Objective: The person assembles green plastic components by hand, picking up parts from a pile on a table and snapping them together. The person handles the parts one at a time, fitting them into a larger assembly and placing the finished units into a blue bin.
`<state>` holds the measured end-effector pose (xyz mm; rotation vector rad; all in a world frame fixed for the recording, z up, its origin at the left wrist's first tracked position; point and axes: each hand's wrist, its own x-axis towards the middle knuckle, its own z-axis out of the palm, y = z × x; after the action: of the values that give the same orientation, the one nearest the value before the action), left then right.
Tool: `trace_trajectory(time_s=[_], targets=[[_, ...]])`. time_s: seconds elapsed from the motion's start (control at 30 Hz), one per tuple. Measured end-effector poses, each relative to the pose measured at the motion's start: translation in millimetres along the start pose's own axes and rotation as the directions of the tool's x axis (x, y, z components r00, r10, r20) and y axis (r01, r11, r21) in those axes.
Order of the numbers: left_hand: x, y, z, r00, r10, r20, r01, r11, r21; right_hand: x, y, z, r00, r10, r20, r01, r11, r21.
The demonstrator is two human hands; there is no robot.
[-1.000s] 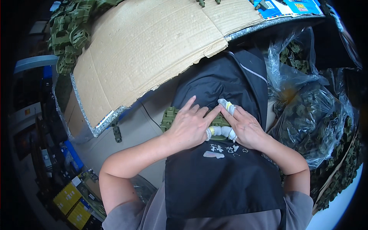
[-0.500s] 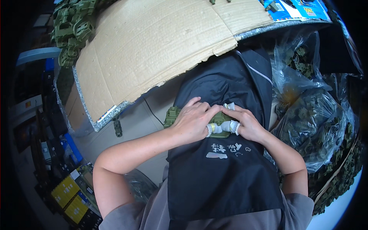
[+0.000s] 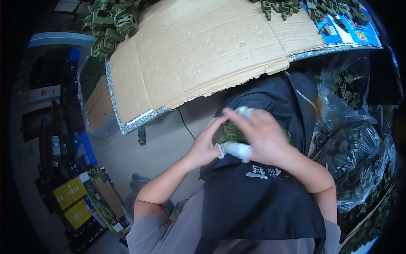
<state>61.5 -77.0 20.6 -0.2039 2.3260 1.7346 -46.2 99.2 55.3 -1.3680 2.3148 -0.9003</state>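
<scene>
On my lap, over a black apron (image 3: 262, 199), lies an olive-green moulded plastic part (image 3: 230, 133), blocky like a piece of a toy vehicle. My left hand (image 3: 205, 146) is closed around its left end, thumb on the near side and fingers on the far side. My right hand (image 3: 266, 135), smeared by motion, spans the part from the right and hides much of it. White wraps cover the thumbs and a finger of the right hand. The fingertips of both hands come close together above the part.
A cardboard-covered table (image 3: 203, 51) stands ahead with a ragged near edge. Green parts are heaped at its far left (image 3: 112, 25) and far right (image 3: 283, 6). Clear plastic bags (image 3: 355, 156) of green parts stand at my right. Yellow-and-black boxes (image 3: 69, 190) sit at lower left.
My right hand has moved over the part and now covers more of it. My left hand has drawn back toward the part's left end. The whole view has shifted, showing more of the table's far right.
</scene>
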Motion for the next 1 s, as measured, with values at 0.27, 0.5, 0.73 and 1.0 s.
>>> trace_trajectory(time_s=[0.27,0.5,0.73,1.0], targets=[[12.6,1.8,10.0,0.996,0.083,0.025,-0.081,0.994,-0.071,-1.9,37.4,1.1,0.999,-0.014,0.046,-0.011,0.862,0.507],[20.6,17.5,20.8,0.975,0.215,0.052,-0.221,0.95,0.22,-20.2,46.0,-12.4,0.992,-0.022,0.123,-0.018,0.948,0.319],[54.9,58.4,11.6,0.786,0.617,-0.033,-0.617,0.78,-0.103,-42.9,19.1,-72.4,0.935,0.287,-0.209,0.07,0.428,0.901],[56.1,71.1,16.7,0.707,0.688,0.161,-0.707,0.689,0.16,-48.0,10.0,-110.3,0.926,-0.3,-0.23,0.347,0.915,0.207]])
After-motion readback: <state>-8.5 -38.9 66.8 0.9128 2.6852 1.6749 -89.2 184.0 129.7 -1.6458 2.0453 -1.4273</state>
